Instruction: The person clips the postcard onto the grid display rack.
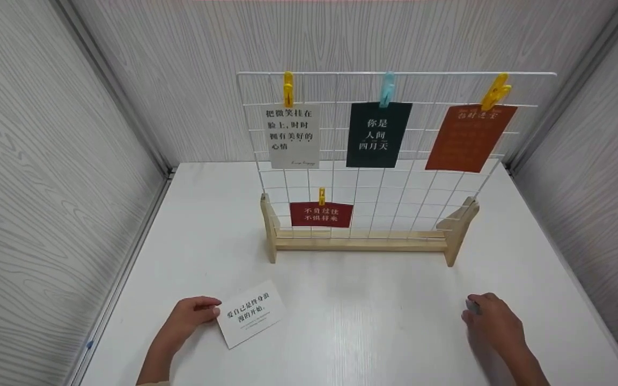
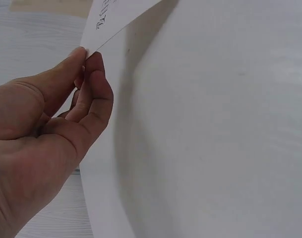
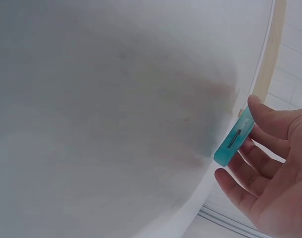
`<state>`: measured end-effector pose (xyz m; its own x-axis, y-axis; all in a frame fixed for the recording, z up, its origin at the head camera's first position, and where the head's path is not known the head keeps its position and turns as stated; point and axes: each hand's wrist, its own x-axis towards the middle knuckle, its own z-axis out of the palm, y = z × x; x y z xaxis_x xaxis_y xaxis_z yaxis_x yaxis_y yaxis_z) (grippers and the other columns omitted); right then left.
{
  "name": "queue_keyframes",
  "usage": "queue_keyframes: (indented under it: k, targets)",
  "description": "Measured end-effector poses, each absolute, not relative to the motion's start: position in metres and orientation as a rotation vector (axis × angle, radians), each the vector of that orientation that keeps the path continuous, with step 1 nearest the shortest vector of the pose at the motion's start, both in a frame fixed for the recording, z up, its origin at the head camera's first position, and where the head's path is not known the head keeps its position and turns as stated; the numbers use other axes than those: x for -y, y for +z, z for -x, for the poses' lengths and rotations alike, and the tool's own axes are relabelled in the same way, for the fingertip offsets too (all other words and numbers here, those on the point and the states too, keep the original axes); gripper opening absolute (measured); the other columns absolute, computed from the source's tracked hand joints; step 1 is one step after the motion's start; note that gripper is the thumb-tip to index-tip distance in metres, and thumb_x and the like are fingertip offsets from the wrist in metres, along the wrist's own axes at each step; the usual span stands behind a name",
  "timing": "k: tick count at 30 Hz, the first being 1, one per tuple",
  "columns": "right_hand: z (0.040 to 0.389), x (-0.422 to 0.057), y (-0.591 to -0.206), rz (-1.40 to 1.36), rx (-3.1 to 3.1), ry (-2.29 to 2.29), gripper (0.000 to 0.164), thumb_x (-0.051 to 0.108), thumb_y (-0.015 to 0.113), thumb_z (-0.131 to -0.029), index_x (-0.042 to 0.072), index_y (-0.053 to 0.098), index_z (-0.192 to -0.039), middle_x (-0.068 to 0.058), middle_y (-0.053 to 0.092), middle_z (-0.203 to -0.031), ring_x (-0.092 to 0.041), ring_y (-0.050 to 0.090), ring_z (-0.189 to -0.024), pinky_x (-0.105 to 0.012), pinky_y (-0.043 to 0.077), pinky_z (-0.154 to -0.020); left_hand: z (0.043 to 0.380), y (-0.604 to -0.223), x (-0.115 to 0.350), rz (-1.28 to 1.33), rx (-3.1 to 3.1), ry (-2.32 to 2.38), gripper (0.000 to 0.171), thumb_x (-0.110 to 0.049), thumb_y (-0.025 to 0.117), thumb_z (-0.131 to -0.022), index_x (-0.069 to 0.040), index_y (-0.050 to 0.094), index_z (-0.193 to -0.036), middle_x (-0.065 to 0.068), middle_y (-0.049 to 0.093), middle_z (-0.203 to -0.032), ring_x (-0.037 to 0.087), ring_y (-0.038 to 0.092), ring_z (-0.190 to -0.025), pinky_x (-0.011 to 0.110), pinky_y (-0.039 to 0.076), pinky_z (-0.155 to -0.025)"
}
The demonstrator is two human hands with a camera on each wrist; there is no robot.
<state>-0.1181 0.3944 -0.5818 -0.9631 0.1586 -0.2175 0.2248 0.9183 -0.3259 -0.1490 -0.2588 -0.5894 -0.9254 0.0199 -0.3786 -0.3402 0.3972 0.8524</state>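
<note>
My left hand (image 1: 193, 317) pinches one corner of a white card (image 1: 252, 315) with dark printed characters. In the left wrist view, thumb and forefinger meet on the corner of that card (image 2: 113, 22). On the right, my other hand (image 1: 498, 323) holds a small clip (image 1: 472, 306) above the table. Seen from the right wrist, the clip (image 3: 234, 139) is teal with a metal spring, held between thumb and fingers. Behind both hands stands a white wire grid (image 1: 416, 198) on a wooden base (image 1: 360, 245).
Clipped along the grid's top are a white card (image 1: 294, 139), a dark green card (image 1: 379, 136) and an orange card (image 1: 470, 140). A red card (image 1: 321, 215) hangs low on the left under a yellow clip (image 1: 322, 196). Grey wood-grain panels enclose the white table (image 1: 352, 332).
</note>
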Motion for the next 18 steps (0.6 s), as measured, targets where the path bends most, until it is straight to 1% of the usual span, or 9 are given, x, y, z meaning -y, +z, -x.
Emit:
queue_keyframes:
  k: [5, 8, 11, 13, 16, 18]
  targets:
    - [0.117, -0.392, -0.577, -0.299, -2.914, -0.596, 0.044, 0.018, 0.075, -0.09, -0.004, 0.064, -0.126, -0.023, 0.063, -0.117, -0.042, 0.063, -0.109, -0.056, 0.053, -0.085, 0.148, -0.584, 0.253, 0.197, -2.304, 1.564, 0.031, -0.011, 0.068, -0.095, 0.007, 0.066, -0.121, 0.014, 0.07, -0.109, 0.02, 0.067, -0.094, 0.03, 0.058, -0.084]
    - [0.117, -0.389, -0.573, -0.307, -2.904, -0.633, 0.046, 0.02, 0.073, -0.092, -0.003, 0.062, -0.13, -0.022, 0.062, -0.118, -0.04, 0.063, -0.109, -0.056, 0.052, -0.088, 0.15, -0.582, 0.247, 0.223, -2.331, 1.546, 0.028, -0.01, 0.066, -0.096, 0.004, 0.066, -0.12, 0.013, 0.07, -0.109, 0.02, 0.067, -0.093, 0.032, 0.058, -0.085]
    - [0.117, -0.387, -0.569, -0.298, -2.905, -0.684, 0.049, 0.021, 0.071, -0.095, -0.002, 0.057, -0.135, -0.022, 0.061, -0.119, -0.037, 0.063, -0.107, -0.055, 0.052, -0.087, 0.152, -0.58, 0.241, 0.249, -2.367, 1.517, 0.025, -0.008, 0.065, -0.096, 0.001, 0.068, -0.119, 0.011, 0.07, -0.104, 0.02, 0.067, -0.09, 0.032, 0.058, -0.082]
    - [0.116, -0.385, -0.569, -0.27, -2.929, -0.724, 0.048, 0.021, 0.069, -0.096, -0.002, 0.056, -0.136, -0.021, 0.062, -0.118, -0.035, 0.063, -0.105, -0.053, 0.052, -0.084, 0.154, -0.58, 0.237, 0.246, -2.384, 1.498, 0.025, -0.008, 0.064, -0.097, 0.0, 0.068, -0.12, 0.01, 0.069, -0.101, 0.02, 0.066, -0.087, 0.032, 0.057, -0.079]
    - [0.115, -0.382, -0.567, -0.238, -2.955, -0.781, 0.044, 0.021, 0.066, -0.098, -0.001, 0.058, -0.135, -0.019, 0.062, -0.118, -0.032, 0.063, -0.103, -0.05, 0.052, -0.081, 0.156, -0.578, 0.233, 0.21, -2.386, 1.492, 0.026, -0.008, 0.063, -0.097, 0.0, 0.067, -0.121, 0.01, 0.068, -0.1, 0.02, 0.066, -0.085, 0.031, 0.056, -0.077]
    - [0.114, -0.38, -0.566, -0.219, -2.97, -0.819, 0.041, 0.021, 0.065, -0.099, -0.001, 0.059, -0.133, -0.018, 0.062, -0.118, -0.032, 0.062, -0.104, -0.049, 0.052, -0.081, 0.158, -0.578, 0.231, 0.193, -2.376, 1.495, 0.027, -0.009, 0.063, -0.098, 0.0, 0.067, -0.123, 0.01, 0.069, -0.102, 0.019, 0.067, -0.085, 0.032, 0.057, -0.078]
